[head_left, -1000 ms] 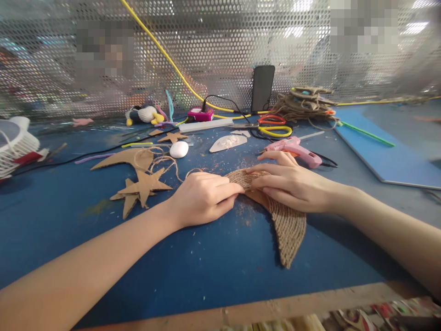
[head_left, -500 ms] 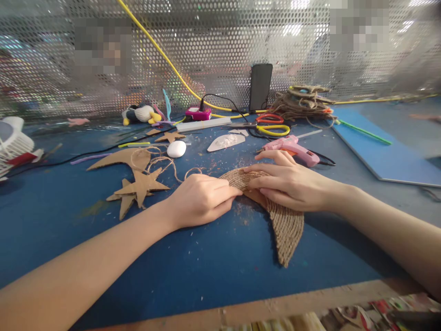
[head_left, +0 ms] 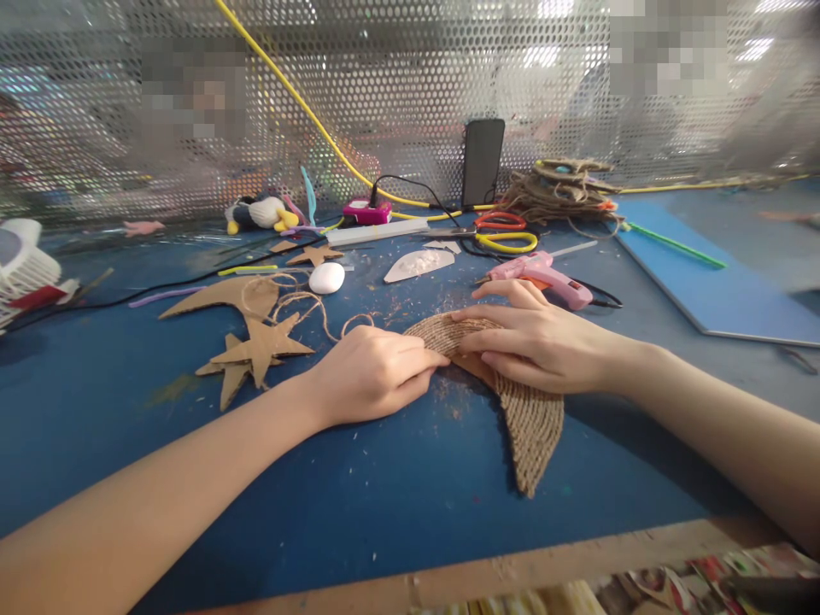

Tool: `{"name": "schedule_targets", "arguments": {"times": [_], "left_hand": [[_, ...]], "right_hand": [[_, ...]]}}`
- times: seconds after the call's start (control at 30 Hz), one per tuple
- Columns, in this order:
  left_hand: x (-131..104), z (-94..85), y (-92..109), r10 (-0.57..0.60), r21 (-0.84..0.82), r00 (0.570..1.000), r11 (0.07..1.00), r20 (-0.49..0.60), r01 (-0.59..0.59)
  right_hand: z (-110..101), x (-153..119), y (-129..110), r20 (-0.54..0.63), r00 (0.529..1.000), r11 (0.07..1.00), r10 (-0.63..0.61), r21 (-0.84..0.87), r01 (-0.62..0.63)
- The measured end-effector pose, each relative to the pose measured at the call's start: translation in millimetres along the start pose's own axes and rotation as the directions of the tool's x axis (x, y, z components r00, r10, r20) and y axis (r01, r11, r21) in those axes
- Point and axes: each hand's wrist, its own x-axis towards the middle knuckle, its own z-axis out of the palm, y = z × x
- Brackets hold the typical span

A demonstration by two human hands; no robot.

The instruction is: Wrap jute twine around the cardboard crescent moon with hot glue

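A cardboard crescent covered in rows of jute twine (head_left: 533, 431) lies on the blue table, its pointed end toward me. Bare cardboard shows along its inner edge. My right hand (head_left: 538, 337) rests on the crescent, fingers stretched and spread across the twine rows. At the crescent's left end, my left hand (head_left: 377, 371) is closed, thumb and fingers pressed together against the edge. Loose jute twine (head_left: 324, 312) curls in from the left and runs behind that hand; the pinch itself is partly hidden. A pink glue gun (head_left: 544, 278) lies just beyond my right hand.
Cardboard stars (head_left: 262, 346) and a plain cardboard crescent (head_left: 218, 299) lie left. Behind are a white egg-shaped piece (head_left: 326, 278), scissors (head_left: 507, 241), a phone (head_left: 483, 162) and a twine bundle (head_left: 551, 196). A blue board (head_left: 723, 273) lies right. Perforated metal (head_left: 410, 94) stands behind the table.
Both hands and the twine-covered crescent look almost the same as before. The whole view has shifted very slightly.
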Motion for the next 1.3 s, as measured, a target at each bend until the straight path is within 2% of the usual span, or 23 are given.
{"name": "schedule_targets", "arguments": {"times": [0.37, 0.6, 1.07, 1.3], "left_hand": [[0.4, 1.7, -0.4, 0.023, 0.01, 1.0, 1.0, -0.012, -0.023], [0.4, 1.2, -0.4, 0.032, 0.01, 0.999, 0.999, -0.018, -0.032], [1.3, -2.3, 1.3, 0.147, 0.14, 0.989, 0.98, -0.019, -0.143], [2.9, -3.4, 2.4, 0.149, 0.166, 0.989, 0.975, 0.005, -0.147]], "right_hand": [[-0.4, 1.4, -1.5, -0.025, 1.0, 1.0, -0.006, 0.023, 0.006], [-0.8, 1.2, -1.8, 0.009, 1.0, 1.0, -0.012, -0.001, 0.012], [-0.6, 2.2, -3.0, -0.013, 1.0, 1.0, -0.013, 0.0, 0.013], [0.6, 1.8, -4.2, -0.013, 1.0, 0.999, -0.008, -0.04, 0.007]]}}
